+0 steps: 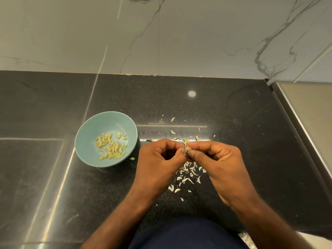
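Observation:
Over the black counter [233, 123] my left hand [158, 160] and my right hand [217, 162] meet fingertip to fingertip. Together they pinch a small pale garlic clove [187, 149] between thumbs and forefingers. Most of the clove is hidden by the fingers. A light blue bowl [89, 130] stands to the left of my left hand and holds several peeled yellowish cloves [111, 146]. Thin white peel scraps [186, 177] lie scattered on the counter under and beyond my hands.
A marble-look tiled wall [161, 33] rises behind the counter. At the right the counter ends at a metal-edged step [294, 123]. A small brown scrap [149, 140] lies beside the bowl. My dark blue clothing [186, 234] shows at the near edge.

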Demonstrator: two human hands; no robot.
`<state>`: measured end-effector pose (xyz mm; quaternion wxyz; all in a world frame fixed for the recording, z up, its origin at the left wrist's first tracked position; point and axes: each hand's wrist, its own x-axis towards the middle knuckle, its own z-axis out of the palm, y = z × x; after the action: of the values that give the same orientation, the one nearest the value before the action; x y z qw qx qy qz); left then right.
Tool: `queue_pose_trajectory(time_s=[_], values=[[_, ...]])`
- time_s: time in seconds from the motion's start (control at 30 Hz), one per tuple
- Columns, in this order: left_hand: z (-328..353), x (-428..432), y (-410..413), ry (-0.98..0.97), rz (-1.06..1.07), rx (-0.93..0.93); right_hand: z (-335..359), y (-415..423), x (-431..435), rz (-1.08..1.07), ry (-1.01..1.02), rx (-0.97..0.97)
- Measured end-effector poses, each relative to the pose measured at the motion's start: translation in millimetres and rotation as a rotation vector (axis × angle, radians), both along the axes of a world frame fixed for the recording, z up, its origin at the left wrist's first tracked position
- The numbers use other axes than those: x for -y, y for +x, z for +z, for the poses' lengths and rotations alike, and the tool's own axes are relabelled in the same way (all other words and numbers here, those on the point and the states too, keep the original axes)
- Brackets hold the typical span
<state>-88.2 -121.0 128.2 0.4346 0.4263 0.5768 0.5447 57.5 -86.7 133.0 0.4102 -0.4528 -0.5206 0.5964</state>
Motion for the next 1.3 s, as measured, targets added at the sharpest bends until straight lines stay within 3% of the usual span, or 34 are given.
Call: queue_pose_trajectory(time_s=[0.17,0.3,0.43,0.9,1.3], values=[[-2,2,1,0.043,0.003,-0.104,0,-4,0,-0.032,-0.044,-0.064],[-2,1,2,-0.005,0.034,-0.035,0,-7,2,-0.068,-0.082,-0.160],[-7,-1,-3,-0.058,0.067,-0.119,1,-7,1,-0.092,-0.126,-0.226],[-1,2,-11,0.056,-0.092,-0.166,5,-4,-2,-0.040,-0.044,-0.055],[0,3,-3,0.166,0.005,-0.194,4,-6,2,-0.048,-0.068,-0.092]])
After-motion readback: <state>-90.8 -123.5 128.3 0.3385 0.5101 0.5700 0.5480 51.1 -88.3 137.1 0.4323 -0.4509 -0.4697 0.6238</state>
